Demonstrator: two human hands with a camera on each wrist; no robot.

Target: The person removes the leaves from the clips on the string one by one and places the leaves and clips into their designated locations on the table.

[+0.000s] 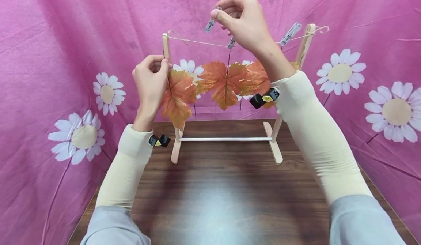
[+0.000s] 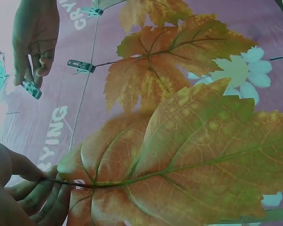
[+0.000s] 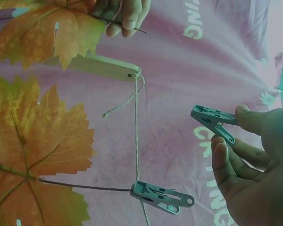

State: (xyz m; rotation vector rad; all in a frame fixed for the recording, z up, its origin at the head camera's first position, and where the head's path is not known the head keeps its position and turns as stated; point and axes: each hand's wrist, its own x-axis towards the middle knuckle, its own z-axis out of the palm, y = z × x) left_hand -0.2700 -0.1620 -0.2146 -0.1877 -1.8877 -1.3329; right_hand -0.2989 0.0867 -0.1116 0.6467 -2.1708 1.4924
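Observation:
My left hand [image 1: 152, 77] pinches the dark stem of an orange-green maple leaf [image 1: 179, 98] beside the left post, below the string [image 1: 200, 42]. In the left wrist view this leaf [image 2: 179, 160] fills the foreground. Above the string, my right hand [image 1: 245, 22] holds a grey clothespin [image 1: 209, 25] between thumb and fingers. The right wrist view shows that clothespin [image 3: 212, 120] gripped by its handle ends. A second clothespin [image 3: 160, 195] clamps the middle leaf's stem to the string, and the middle leaf [image 1: 225, 84] hangs from it.
Another clothespin [image 1: 291, 34] sits on the string near the right post [image 1: 306, 47], with a leaf [image 1: 258, 78] partly hidden by my right arm. The wooden rack has a white lower bar [image 1: 225, 139] and stands on a brown table [image 1: 210, 197]. Pink flowered cloth [image 1: 82, 36] surrounds it.

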